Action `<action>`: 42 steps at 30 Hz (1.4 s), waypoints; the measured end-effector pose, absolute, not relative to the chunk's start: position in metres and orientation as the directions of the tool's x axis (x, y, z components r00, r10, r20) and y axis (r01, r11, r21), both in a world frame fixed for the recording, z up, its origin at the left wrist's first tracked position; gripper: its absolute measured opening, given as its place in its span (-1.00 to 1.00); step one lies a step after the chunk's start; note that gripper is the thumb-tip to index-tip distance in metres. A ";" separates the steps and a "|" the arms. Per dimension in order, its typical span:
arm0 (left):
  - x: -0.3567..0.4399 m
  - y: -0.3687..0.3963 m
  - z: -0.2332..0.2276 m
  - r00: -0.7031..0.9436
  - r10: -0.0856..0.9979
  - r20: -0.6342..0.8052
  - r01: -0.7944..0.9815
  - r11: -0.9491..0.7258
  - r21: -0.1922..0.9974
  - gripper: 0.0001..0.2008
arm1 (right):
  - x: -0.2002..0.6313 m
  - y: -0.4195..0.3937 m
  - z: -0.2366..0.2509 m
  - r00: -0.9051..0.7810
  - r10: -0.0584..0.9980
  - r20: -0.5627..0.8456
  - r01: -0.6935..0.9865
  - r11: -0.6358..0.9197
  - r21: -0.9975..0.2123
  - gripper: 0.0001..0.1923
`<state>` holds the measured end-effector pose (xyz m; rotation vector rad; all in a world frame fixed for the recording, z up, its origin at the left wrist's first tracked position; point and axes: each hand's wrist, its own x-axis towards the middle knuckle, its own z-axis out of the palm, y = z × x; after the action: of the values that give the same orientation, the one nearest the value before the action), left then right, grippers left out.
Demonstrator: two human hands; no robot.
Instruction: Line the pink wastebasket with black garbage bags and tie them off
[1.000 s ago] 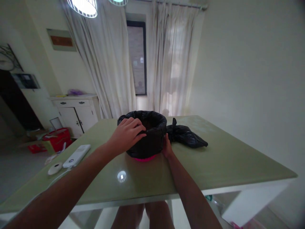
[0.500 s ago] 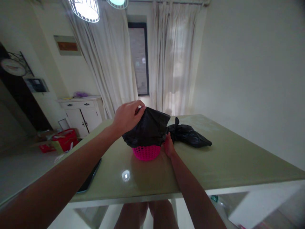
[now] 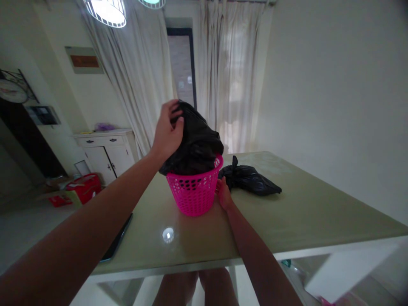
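Note:
A pink perforated plastic basket (image 3: pixel 194 195) stands upright on the table. My left hand (image 3: pixel 170 129) grips the upper left edge of a black plastic bag (image 3: pixel 199 138) and holds it raised above the basket. The bag's lower part still lies over the left rim and inside the opening, while the rim on the right is bare. At the basket's right wall rests my right hand (image 3: pixel 224 193), its fingers partly hidden behind the side. Just right of that hand lies a second black plastic bag (image 3: pixel 251 179), knotted at its top.
The pale green table (image 3: pixel 302 208) extends to the right and back. A dark flat device (image 3: pixel 117 238) lies at the left edge, partly behind my left forearm. A white cabinet (image 3: pixel 103 155) and a red box (image 3: pixel 83 187) are beyond the table.
My left hand has lifted the black bag upward, and much more of the pink basket's wall and rim now shows. The right hand stays at the basket's side.

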<state>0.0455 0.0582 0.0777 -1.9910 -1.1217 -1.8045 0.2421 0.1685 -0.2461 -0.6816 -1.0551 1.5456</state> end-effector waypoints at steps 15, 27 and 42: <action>-0.037 0.055 0.097 -0.244 -0.206 0.948 0.938 -0.298 0.176 -0.42 | 0.238 0.171 -0.247 -0.209 0.970 0.127 -0.459 0.018 -0.888 0.00; -0.060 0.000 -0.069 -0.544 0.345 0.764 0.780 -0.125 0.613 -0.50 | 0.266 0.156 -0.223 0.395 0.692 0.604 0.280 0.536 -0.796 -0.43; -0.007 -0.054 -0.082 -0.054 0.544 0.838 0.929 -0.280 0.241 -0.61 | 0.291 0.149 -0.207 0.287 0.944 0.163 0.790 -0.137 -0.598 -0.26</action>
<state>-0.0066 -0.0537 -0.0816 -1.8217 -1.5628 -1.2769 0.2909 0.1489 -0.2070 -1.9701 -1.5471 0.3391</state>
